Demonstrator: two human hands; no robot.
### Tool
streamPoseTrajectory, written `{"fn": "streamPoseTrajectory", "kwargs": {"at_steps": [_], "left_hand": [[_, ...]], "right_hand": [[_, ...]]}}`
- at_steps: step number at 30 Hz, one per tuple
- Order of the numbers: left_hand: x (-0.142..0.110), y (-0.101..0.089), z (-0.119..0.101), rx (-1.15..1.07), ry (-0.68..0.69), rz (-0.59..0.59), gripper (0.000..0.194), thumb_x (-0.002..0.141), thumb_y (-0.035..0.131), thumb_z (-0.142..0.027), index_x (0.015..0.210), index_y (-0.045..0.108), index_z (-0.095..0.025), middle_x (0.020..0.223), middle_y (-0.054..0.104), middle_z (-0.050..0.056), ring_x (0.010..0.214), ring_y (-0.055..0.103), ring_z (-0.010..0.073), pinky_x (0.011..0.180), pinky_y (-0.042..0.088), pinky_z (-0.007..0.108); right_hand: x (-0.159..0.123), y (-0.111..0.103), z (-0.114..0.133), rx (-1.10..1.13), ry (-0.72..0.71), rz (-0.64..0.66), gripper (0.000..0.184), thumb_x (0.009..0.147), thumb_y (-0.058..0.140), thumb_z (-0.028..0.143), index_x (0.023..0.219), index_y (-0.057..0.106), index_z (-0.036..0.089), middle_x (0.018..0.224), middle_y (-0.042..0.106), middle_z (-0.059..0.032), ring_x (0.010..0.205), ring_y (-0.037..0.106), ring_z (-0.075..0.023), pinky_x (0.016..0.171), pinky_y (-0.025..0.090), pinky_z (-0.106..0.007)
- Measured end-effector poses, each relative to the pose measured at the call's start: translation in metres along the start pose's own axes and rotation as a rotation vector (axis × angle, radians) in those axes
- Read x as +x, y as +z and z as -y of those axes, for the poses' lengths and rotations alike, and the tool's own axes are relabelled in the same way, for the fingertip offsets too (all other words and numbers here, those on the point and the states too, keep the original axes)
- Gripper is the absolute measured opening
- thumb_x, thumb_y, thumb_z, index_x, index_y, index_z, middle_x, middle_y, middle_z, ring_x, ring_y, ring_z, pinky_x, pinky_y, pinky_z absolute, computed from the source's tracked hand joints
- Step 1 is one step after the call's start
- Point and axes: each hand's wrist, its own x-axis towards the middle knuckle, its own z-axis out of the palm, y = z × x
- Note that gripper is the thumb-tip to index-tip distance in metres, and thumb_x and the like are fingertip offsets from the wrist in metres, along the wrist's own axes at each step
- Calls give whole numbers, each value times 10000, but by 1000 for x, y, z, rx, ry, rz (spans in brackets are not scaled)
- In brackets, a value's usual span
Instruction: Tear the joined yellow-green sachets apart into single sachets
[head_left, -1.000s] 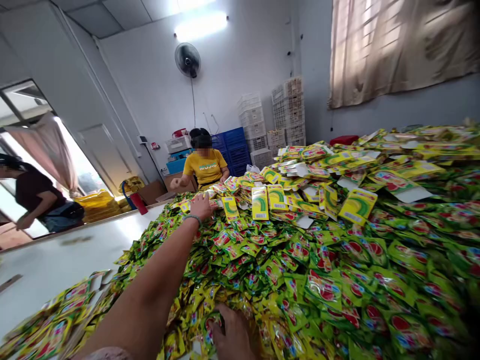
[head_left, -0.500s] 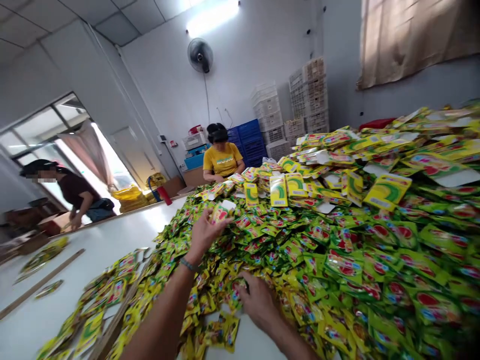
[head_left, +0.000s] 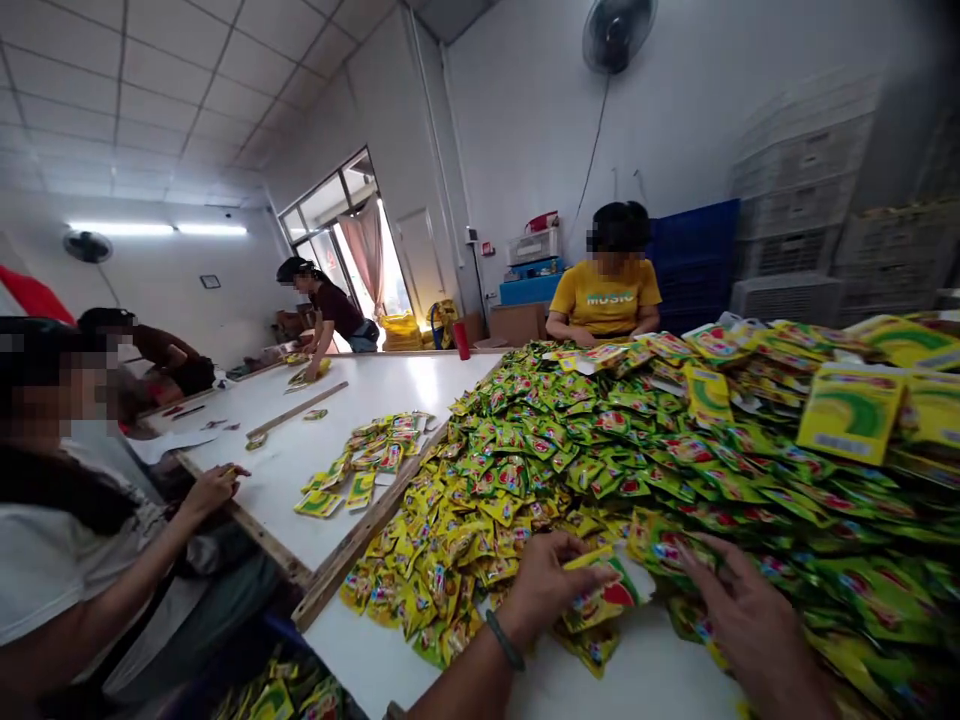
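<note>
My left hand, with a dark band on its wrist, grips a small yellow carton printed with a red watermelon slice. The carton's white end points right, toward my other hand. Thumb and fingers of my right hand close on a small shiny sachet beside that white end. Whether the sachet touches the carton I cannot tell. Around both hands spreads a large heap of green and yellow sachets. More yellow cartons lie on the heap at the right.
A wooden strip divides the white table; flat cartons lie left of it. Seated at the left is a person. Across the heap sits a person in a yellow shirt. Other people work farther back. Crates stand behind.
The view has swung left, bringing more people into sight. My left hand has drawn back with the carton, close to my right hand, which has lifted a sachet.
</note>
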Motion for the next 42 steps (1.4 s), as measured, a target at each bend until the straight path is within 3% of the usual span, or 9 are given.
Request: {"fn": "streamPoseTrajectory", "kwargs": {"at_steps": [4, 8, 11, 17, 22, 27, 31, 38, 42], "left_hand": [[2, -9, 0, 12, -3, 51, 382, 572, 766, -459, 741, 645, -138, 626, 565, 15, 534, 436, 97, 496, 304, 223], [-1, -18, -2, 88, 9, 111, 331, 597, 755, -416, 736, 648, -136, 643, 583, 6, 557, 462, 101, 525, 338, 213], [-2, -16, -2, 83, -25, 148, 315, 622, 750, -403, 765, 658, -137, 682, 621, 12, 581, 508, 110, 549, 372, 209], [-9, -1, -1, -4, -117, 248, 313, 638, 761, -400, 774, 669, -133, 702, 665, 25, 578, 560, 114, 556, 418, 209], [-12, 3, -5, -51, -221, 348, 346, 653, 764, -368, 874, 691, -113, 780, 698, 67, 605, 600, 131, 575, 464, 222], [-13, 2, -8, -158, -359, 406, 370, 634, 789, -327, 913, 687, -107, 736, 696, 49, 534, 583, 96, 494, 448, 180], [-11, 2, -5, -241, -366, 365, 365, 620, 803, -296, 909, 680, -108, 745, 704, 44, 552, 609, 96, 523, 484, 181], [-10, 3, -5, -304, -341, 268, 366, 597, 819, -256, 880, 659, -88, 746, 719, 73, 607, 660, 143, 598, 539, 234], [-10, 3, -7, -352, -314, 197, 378, 596, 819, -266, 892, 659, -94, 748, 722, 67, 603, 658, 141, 594, 539, 233]], "right_hand": [[-5, 7, 0, 2, -23, 235, 418, 750, 495, 523, 1027, 615, 234, 818, 694, -67, 724, 639, -244, 602, 482, -305], [-13, 2, 15, 20, -139, 295, 312, 762, 478, 379, 961, 646, 207, 991, 681, -71, 920, 616, -242, 803, 464, -316], [-16, -2, 26, -57, -145, 335, 274, 800, 458, 294, 972, 645, 193, 988, 680, -67, 918, 612, -231, 832, 444, -326], [-27, 0, 32, -162, -182, 334, 283, 745, 486, 97, 925, 666, 221, 947, 660, -41, 885, 595, -202, 800, 427, -300], [-27, 6, 31, 98, -45, 228, 200, 691, 648, 213, 885, 601, 206, 750, 604, 13, 705, 567, -153, 636, 424, -240], [-25, 12, 27, 112, -35, 52, 219, 690, 682, 299, 862, 570, 220, 717, 596, 30, 652, 552, -141, 606, 414, -237], [-28, 14, 28, 122, -87, 34, 190, 714, 679, 327, 832, 573, 223, 741, 622, 25, 684, 579, -146, 618, 425, -238], [-34, 9, 40, 111, -129, 225, 52, 798, 585, 222, 829, 627, 217, 726, 672, 12, 669, 606, -144, 622, 422, -238], [-36, 6, 46, 35, -207, 149, 90, 817, 577, 199, 836, 664, 214, 805, 679, -11, 786, 586, -164, 715, 414, -262]]}}
